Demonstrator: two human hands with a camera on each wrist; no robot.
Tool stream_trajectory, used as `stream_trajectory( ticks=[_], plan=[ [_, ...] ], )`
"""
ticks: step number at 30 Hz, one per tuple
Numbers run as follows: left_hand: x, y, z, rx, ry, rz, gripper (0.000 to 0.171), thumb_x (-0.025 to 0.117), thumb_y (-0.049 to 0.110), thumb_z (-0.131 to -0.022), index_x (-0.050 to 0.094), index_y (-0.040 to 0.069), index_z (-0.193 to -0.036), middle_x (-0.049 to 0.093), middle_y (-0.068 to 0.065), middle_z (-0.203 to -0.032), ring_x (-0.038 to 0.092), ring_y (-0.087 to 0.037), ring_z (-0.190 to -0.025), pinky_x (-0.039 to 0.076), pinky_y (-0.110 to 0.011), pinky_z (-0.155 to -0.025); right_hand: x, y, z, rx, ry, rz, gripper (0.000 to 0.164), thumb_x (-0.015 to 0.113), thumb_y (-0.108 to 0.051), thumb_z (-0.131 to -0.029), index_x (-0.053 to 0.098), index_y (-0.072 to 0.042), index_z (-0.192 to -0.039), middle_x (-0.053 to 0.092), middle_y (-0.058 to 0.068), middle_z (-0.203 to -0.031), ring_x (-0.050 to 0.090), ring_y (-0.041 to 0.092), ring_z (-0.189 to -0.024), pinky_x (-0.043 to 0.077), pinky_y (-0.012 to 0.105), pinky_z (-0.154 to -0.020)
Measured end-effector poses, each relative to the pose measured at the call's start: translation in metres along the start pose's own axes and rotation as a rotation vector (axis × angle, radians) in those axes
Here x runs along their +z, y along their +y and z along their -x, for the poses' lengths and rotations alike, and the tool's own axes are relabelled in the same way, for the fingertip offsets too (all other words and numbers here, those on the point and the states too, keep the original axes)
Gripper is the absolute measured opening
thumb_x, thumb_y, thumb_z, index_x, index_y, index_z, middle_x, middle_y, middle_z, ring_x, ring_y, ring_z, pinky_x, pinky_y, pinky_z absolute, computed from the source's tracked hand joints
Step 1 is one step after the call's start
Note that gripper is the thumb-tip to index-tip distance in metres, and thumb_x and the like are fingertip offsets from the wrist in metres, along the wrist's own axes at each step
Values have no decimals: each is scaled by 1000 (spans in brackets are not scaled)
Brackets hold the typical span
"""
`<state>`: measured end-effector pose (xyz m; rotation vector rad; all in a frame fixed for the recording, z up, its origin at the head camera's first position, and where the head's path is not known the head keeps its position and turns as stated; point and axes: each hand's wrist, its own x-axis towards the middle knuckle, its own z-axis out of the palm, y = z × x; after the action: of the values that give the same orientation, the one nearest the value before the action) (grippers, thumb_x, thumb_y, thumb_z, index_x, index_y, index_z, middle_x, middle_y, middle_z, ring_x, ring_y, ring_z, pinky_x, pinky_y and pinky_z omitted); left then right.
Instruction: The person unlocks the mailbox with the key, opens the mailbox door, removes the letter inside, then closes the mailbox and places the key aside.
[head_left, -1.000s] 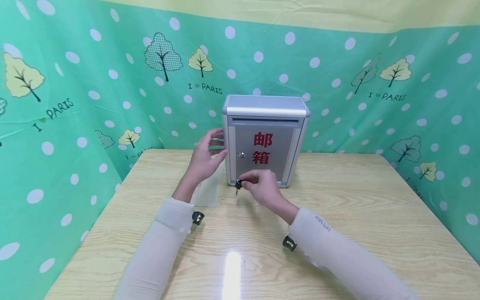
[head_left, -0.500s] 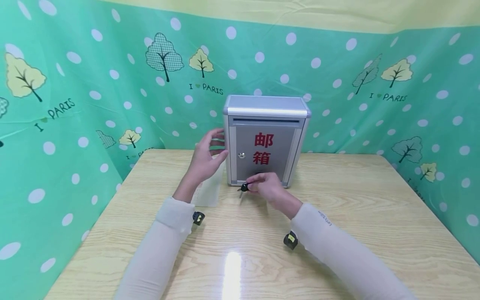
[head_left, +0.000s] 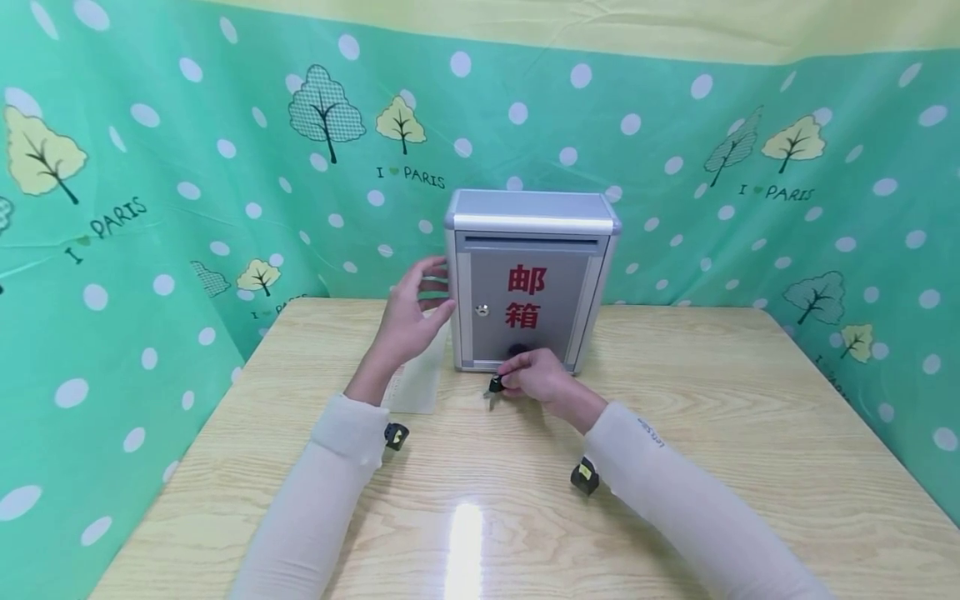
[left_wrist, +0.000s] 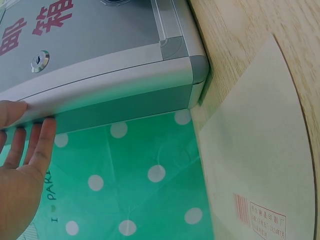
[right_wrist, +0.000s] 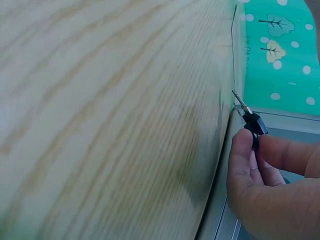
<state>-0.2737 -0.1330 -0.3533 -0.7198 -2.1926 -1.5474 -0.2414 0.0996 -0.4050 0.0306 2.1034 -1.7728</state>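
A grey metal mailbox [head_left: 573, 292] with red characters stands upright on the table, its door shut and a keyhole lock [head_left: 482, 310] on the door's left. My left hand [head_left: 412, 312] is at the box's left side, fingers mostly straight; in the left wrist view the thumb and fingertips lie along the side edge. Below the door's front, my right hand [head_left: 542, 377] pinches small black-headed keys [head_left: 495, 384] between thumb and index finger. Their metal blades point down and left, apart from the lock. The right wrist view shows the keys [right_wrist: 255, 123] just beyond the fingertips.
A pale paper piece, seemingly an envelope [left_wrist: 260, 145] with red print, lies on the wooden table [head_left: 675, 400] left of the box, partly behind my left forearm. A green dotted curtain [head_left: 225, 167] hangs behind and at both sides. A dark round spot [head_left: 519, 350] shows low on the door.
My right hand has moved slightly right and down with the keys, and the key blades have spread so that two show. The left hand and the mailbox have stayed put.
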Motion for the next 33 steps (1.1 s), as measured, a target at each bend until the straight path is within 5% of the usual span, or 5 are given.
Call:
stream_trajectory(
  ticks=[7,15,26,33],
  plan=[
    [0,1,1,-11,4,3,61,69,-6,-93,45,7,-148,57,-16,-131,62,-31,-116,60,-38,-96,-4,7,-3,32,7,50,23,60,15,-92,67,8,-113,65,22,-113,70,29,-97,63,34,-89],
    [2,4,0,-35,3,11,63,65,-13,-93,41,0,-149,53,-26,-134,59,-42,-119,57,-51,-99,-10,7,0,13,-33,72,22,59,13,-94,65,11,-115,64,24,-118,71,30,-100,62,37,-91],
    [0,35,5,-28,-2,21,59,62,-16,-93,40,-7,-147,53,-29,-132,58,-46,-119,56,-53,-101,-21,-2,5,-10,-64,147,27,59,7,-97,64,10,-123,63,25,-123,69,37,-110,59,42,-99],
    [1,34,5,-47,1,11,60,63,-15,-93,41,-4,-147,54,-26,-132,59,-42,-119,58,-42,-100,-24,-2,8,-21,-32,204,27,62,4,-96,66,8,-123,64,23,-125,69,35,-111,59,42,-98]
  ],
)
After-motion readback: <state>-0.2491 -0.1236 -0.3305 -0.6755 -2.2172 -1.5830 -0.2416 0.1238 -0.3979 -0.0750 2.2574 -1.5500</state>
